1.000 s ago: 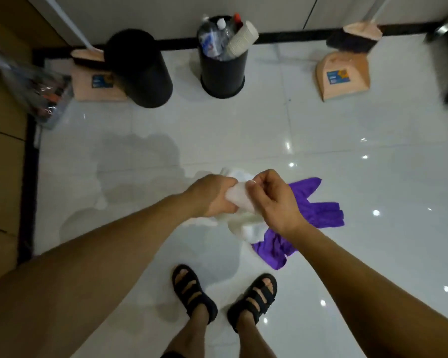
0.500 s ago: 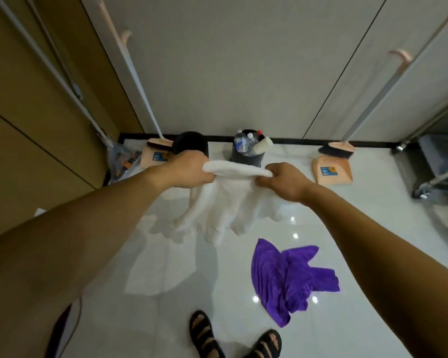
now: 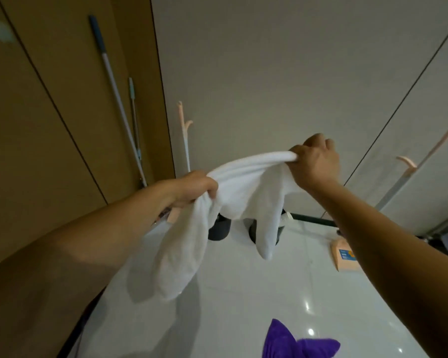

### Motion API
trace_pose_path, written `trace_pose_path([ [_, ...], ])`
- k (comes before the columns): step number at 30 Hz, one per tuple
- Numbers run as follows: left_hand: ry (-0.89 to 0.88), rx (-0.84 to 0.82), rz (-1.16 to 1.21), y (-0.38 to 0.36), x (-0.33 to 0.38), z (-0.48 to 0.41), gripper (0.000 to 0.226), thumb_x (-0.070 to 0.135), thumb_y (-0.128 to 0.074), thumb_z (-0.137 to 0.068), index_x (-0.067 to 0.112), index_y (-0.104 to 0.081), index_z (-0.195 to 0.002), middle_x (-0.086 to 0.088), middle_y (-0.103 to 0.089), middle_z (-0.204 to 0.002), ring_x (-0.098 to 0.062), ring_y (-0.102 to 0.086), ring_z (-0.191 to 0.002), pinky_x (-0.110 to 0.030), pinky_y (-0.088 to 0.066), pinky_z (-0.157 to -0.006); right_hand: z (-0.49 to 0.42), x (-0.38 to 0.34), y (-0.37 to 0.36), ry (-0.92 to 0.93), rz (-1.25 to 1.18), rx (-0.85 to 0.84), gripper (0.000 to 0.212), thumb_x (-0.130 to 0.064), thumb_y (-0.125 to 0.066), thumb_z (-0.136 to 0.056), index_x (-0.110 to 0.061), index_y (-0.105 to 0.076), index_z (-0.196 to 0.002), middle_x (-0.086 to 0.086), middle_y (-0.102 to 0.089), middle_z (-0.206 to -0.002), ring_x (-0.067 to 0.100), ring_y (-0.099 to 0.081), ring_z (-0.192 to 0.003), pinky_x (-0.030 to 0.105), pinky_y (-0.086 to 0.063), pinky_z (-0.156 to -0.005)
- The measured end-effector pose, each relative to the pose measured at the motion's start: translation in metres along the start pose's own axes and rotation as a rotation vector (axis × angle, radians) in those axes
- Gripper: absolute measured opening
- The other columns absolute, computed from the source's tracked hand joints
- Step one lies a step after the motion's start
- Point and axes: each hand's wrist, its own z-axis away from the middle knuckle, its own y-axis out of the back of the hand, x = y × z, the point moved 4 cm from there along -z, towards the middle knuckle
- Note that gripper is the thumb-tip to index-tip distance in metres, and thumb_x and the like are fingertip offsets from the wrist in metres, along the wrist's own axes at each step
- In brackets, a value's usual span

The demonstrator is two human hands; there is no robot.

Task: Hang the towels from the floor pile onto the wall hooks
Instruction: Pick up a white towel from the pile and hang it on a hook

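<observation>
A white towel (image 3: 233, 195) hangs stretched between my two hands in front of the pale wall. My left hand (image 3: 194, 188) grips its lower left end, where a long fold droops toward the floor. My right hand (image 3: 314, 161) is clenched on the higher right end. A purple towel (image 3: 292, 344) lies crumpled on the glossy white floor at the bottom edge. No wall hook shows in this view.
Mop poles (image 3: 119, 99) lean in the left corner against the brown panel. A peach broom handle (image 3: 184, 135) stands behind my left hand; another (image 3: 424, 156) leans at right. Two black bins (image 3: 219, 229) and a peach dustpan (image 3: 345, 255) sit by the wall.
Both hands have lifted the white towel off the floor pile and raised it to chest height, the right hand highest. My view has tilted up from the floor to the wall.
</observation>
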Motion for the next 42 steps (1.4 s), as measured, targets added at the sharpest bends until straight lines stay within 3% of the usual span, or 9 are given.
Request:
trace_pose_path([
  [4, 0.017, -0.126, 0.428, 0.01, 0.008, 0.01, 0.054, 0.011, -0.061, -0.068, 0.003, -0.054, -0.12, -0.021, -0.065, -0.112, -0.041, -0.062, -0.104, -0.048, -0.049, -0.095, -0.024, -0.031, 0.001, -0.234, -0.421, -0.239, 0.029, -0.036, -0.04, -0.095, -0.014, -0.057, -0.087, 0.011, -0.063, -0.09, 0.029, -0.059, -0.07, 0.031, -0.041, -0.061],
  [9, -0.146, -0.224, 0.79, 0.025, 0.038, 0.01, 0.055, 0.021, -0.06, -0.074, 0.005, -0.056, -0.126, -0.018, -0.066, -0.115, -0.035, -0.065, -0.102, -0.042, -0.053, -0.086, -0.023, -0.077, -0.02, -0.444, -1.335, -0.591, 0.029, -0.029, -0.06, -0.092, -0.003, -0.063, -0.105, 0.022, -0.068, -0.104, 0.029, -0.068, -0.073, 0.036, -0.058, -0.064],
  [15, -0.352, -0.027, 1.018, 0.061, 0.083, 0.008, 0.053, 0.029, -0.052, -0.084, 0.007, -0.054, -0.132, -0.019, -0.057, -0.131, -0.037, -0.054, -0.121, -0.045, -0.046, -0.099, -0.016, -0.088, -0.058, -0.417, -1.382, -0.909, 0.055, -0.066, -0.048, -0.088, -0.023, -0.068, -0.116, 0.007, -0.069, -0.118, 0.031, -0.064, -0.109, 0.049, -0.05, -0.096],
  [18, -0.393, 0.109, 1.052, 0.08, 0.097, 0.013, 0.053, 0.032, -0.051, -0.088, 0.007, -0.052, -0.135, -0.019, -0.055, -0.134, -0.038, -0.05, -0.126, -0.049, -0.04, -0.105, -0.025, -0.098, -0.068, -0.323, -1.54, -1.045, 0.053, -0.069, -0.043, -0.089, -0.032, -0.067, -0.117, 0.011, -0.062, -0.127, 0.033, -0.062, -0.113, 0.049, -0.055, -0.089],
  [22, -0.413, 0.253, 1.056, 0.098, 0.11, 0.023, 0.046, 0.031, -0.052, -0.088, 0.008, -0.057, -0.128, -0.017, -0.06, -0.126, -0.035, -0.057, -0.115, -0.044, -0.047, -0.096, -0.032, -0.112, -0.076, -0.369, -1.771, -1.319, 0.08, -0.078, -0.032, -0.086, -0.018, -0.063, -0.128, 0.013, -0.062, -0.13, 0.035, -0.06, -0.117, 0.05, -0.048, -0.099],
  [26, -0.348, 0.396, 1.001, 0.115, 0.105, 0.034, 0.044, 0.032, -0.054, -0.089, 0.01, -0.057, -0.127, -0.017, -0.063, -0.121, -0.034, -0.06, -0.111, -0.042, -0.051, -0.09, -0.065, -0.135, -0.05, -0.295, -2.069, -1.294, 0.055, -0.041, -0.05, -0.095, -0.006, -0.051, -0.138, 0.017, -0.063, -0.127, 0.032, -0.063, -0.112, 0.043, -0.056, -0.082],
  [29, -0.225, 0.55, 0.907, 0.135, 0.088, 0.05, 0.047, 0.034, -0.055, -0.09, 0.009, -0.054, -0.13, -0.018, -0.06, -0.126, -0.035, -0.056, -0.118, -0.043, -0.046, -0.098, -0.097, -0.144, -0.028, -0.187, -2.127, -1.195, 0.045, -0.021, -0.056, -0.093, -0.004, -0.053, -0.134, 0.016, -0.061, -0.13, 0.03, -0.061, -0.117, 0.042, -0.053, -0.09],
  [37, -0.094, 0.838, 0.74, 0.184, 0.037, 0.11, 0.017, 0.026, -0.061, -0.091, 0.013, -0.069, -0.085, -0.006, -0.073, -0.081, -0.019, -0.07, -0.071, -0.028, -0.053, -0.06, -0.137, -0.156, 0.011, -0.062, -1.906, -1.19, 0.021, -0.009, -0.057, -0.088, 0.0, -0.075, -0.095, 0.015, -0.073, -0.098, 0.025, -0.071, -0.09, 0.035, -0.059, -0.073],
  [42, 0.103, 0.942, 0.701, 0.2, 0.002, 0.139, 0.014, 0.021, -0.059, -0.087, 0.009, -0.062, -0.082, -0.012, -0.062, -0.079, -0.026, -0.06, -0.073, -0.037, -0.05, -0.077, -0.13, -0.158, 0.009, -0.136, -1.603, -1.206, 0.02, -0.015, -0.055, -0.095, 0.002, -0.063, -0.101, 0.015, -0.07, -0.086, 0.024, -0.069, -0.072, 0.031, -0.057, -0.052],
])
